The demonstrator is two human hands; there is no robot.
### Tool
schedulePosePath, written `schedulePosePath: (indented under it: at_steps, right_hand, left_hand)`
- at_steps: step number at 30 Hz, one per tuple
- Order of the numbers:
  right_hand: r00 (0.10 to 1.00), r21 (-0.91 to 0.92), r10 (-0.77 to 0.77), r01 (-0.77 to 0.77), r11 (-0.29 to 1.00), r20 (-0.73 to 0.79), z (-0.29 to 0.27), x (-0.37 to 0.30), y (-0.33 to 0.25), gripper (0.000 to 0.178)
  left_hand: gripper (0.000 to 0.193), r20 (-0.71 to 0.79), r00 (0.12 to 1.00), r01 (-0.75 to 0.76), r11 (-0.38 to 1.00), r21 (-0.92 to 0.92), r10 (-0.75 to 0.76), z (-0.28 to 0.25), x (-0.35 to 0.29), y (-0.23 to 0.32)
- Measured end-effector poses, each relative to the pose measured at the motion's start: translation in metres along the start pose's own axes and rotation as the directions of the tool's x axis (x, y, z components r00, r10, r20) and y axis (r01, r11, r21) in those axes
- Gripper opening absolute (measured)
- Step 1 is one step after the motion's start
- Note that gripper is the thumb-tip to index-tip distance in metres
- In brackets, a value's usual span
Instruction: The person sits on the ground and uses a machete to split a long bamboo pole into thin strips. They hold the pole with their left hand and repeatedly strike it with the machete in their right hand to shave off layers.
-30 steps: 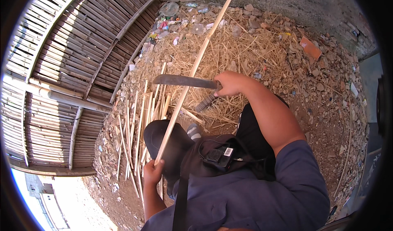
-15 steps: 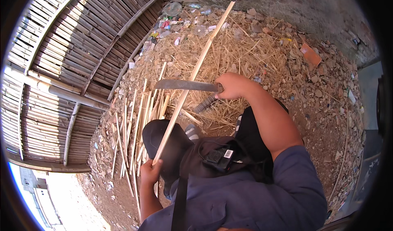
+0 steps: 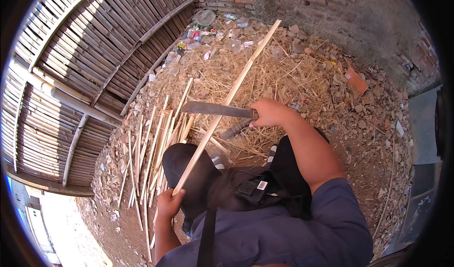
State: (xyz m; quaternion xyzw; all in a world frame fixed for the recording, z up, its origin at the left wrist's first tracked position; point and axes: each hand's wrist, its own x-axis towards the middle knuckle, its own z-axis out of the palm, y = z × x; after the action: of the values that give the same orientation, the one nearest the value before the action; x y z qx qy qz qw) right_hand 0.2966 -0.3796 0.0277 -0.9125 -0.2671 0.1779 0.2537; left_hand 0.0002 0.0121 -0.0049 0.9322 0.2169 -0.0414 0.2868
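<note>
My left hand [image 3: 169, 204] is closed around the near end of a long pale bamboo strip [image 3: 241, 80], which slants away to the far right, passing over my left knee. In my right hand [image 3: 270, 113] is a machete, gripped by its handle. Its dark, broad blade [image 3: 213, 108] points left and lies across the strip around mid-length; whether it cuts into the strip I cannot tell. Below the right hand is a dark ribbed rod-like piece [image 3: 236, 129], its upper end partly hidden by the fingers.
Several split bamboo strips [image 3: 149, 156] lie on the ground beside my left knee. Straw and shavings [image 3: 222, 68] cover rubble ahead. A bamboo slat wall [image 3: 71, 92] stands left, a brick wall [image 3: 312, 0] at the back. An orange tile piece [image 3: 356, 81] lies at right.
The whole view has shifted slightly, showing more of the brick wall. Both hands keep their grips, and the blade remains across the strip at about the same place.
</note>
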Motion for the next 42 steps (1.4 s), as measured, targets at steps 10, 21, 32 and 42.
schedulePosePath:
  at_steps: [10, 21, 32, 42]
  right_hand:
    - [0.976, 0.123, 0.117, -0.096, 0.988, -0.182, -0.007, 0.011, 0.036, 0.039]
    - [0.997, -0.017, -0.063, 0.063, 0.998, 0.035, 0.01, 0.013, 0.012, 0.041]
    - [0.982, 0.128, 0.086, -0.064, 0.99, -0.168, -0.006, 0.009, 0.043, 0.042]
    - [0.997, 0.022, -0.047, 0.046, 0.999, 0.055, 0.002, 0.007, 0.008, 0.043]
  left_hand:
    - [0.051, -0.005, 1.0, 0.022, 1.0, -0.015, -0.022, -0.003, -0.002, 0.009]
    - [0.052, 0.003, 1.0, 0.01, 0.999, -0.04, -0.01, -0.003, -0.001, 0.004]
    - [0.051, 0.007, 1.0, 0.014, 0.997, -0.081, -0.014, -0.001, -0.001, 0.004]
    - [0.05, -0.003, 0.999, 0.044, 0.994, -0.098, -0.044, -0.002, -0.004, 0.007]
